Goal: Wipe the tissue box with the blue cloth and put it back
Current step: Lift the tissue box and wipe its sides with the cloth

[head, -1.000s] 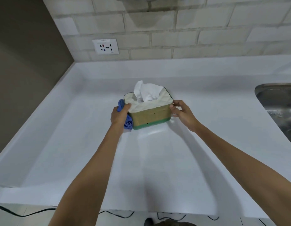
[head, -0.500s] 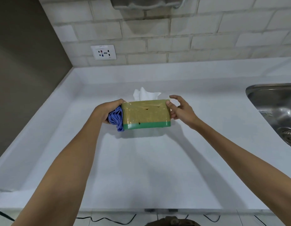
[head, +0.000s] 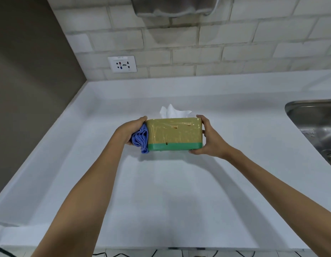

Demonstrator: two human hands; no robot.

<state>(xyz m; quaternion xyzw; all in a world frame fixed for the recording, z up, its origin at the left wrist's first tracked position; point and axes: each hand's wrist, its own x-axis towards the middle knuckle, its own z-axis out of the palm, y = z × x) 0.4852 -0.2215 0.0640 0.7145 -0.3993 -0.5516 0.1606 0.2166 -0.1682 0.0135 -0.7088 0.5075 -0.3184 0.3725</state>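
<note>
Items: one tissue box [head: 174, 133] clasped between my hands; left hand [head: 128, 131] also clutches one blue cloth [head: 141, 139]; right hand [head: 210, 139] grips the box's end.

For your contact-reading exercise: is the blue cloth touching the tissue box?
Touching. The head view shows the blue cloth, bunched in the left hand, pressed against the left end of the tissue box, with no gap between them.

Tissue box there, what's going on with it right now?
A person holds the tissue box between both hands above the white counter. The left hand presses a bunched blue cloth against the box's left end, while the right hand grips the other end. A tissue sticks out of the top.
</note>
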